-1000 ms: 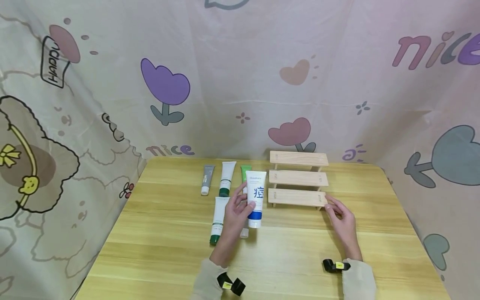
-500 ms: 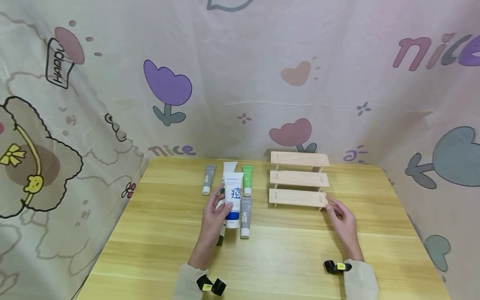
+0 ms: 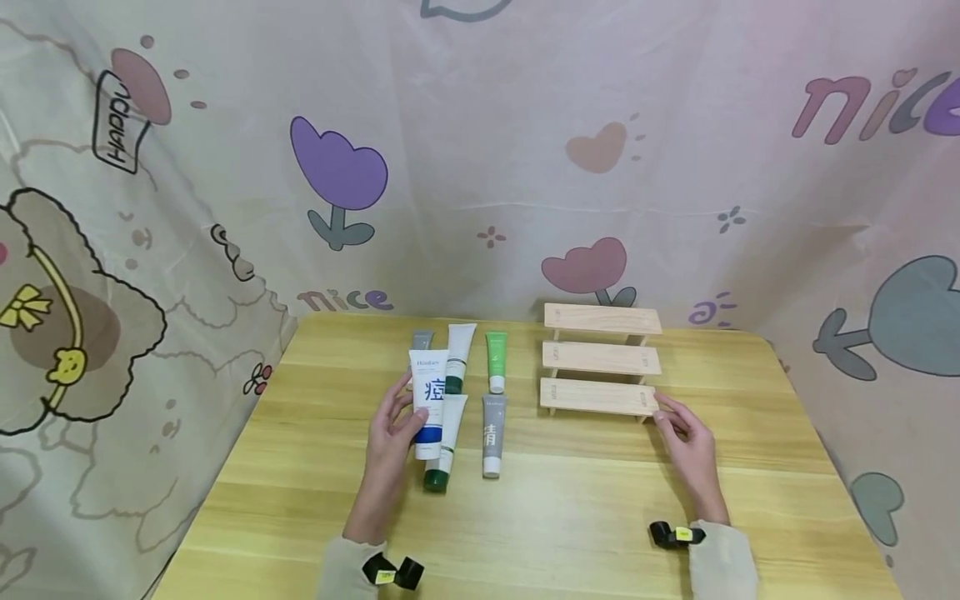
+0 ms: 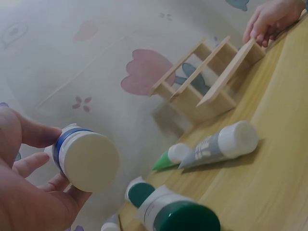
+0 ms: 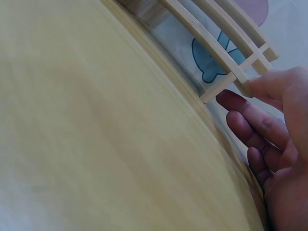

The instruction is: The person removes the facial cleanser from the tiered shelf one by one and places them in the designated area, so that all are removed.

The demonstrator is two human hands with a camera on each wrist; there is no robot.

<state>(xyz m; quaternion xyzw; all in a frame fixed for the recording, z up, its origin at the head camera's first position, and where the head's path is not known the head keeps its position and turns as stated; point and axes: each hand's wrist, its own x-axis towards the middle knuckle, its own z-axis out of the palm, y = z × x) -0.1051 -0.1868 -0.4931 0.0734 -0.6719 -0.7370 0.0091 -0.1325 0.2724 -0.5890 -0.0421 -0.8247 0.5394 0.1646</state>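
My left hand [image 3: 388, 433] grips a white squeeze tube [image 3: 427, 371] with a blue band and a white cap, thumb across its front. The left wrist view shows the round cap end [image 4: 91, 162] facing the camera. In the head view this tube overlaps a grey tube [image 3: 422, 338] behind it and a white tube with a green cap [image 3: 450, 437]. At the right, my right hand [image 3: 688, 446] pinches the end of the lowest board of a three-step wooden rack [image 3: 597, 397]; thumb and fingers meet around that corner in the right wrist view.
Another white, green-capped tube [image 3: 460, 350] lies farther back, beside a green tube [image 3: 497, 357]. Nearer the front lies a second grey tube [image 3: 493, 429]. All rest on the wooden table [image 3: 570, 517], with a printed cloth [image 3: 465, 167] hanging behind.
My left hand has moved left with the white tube, from near the rack, across the other tubes, to over the left ones. The right hand stays at the rack's corner.
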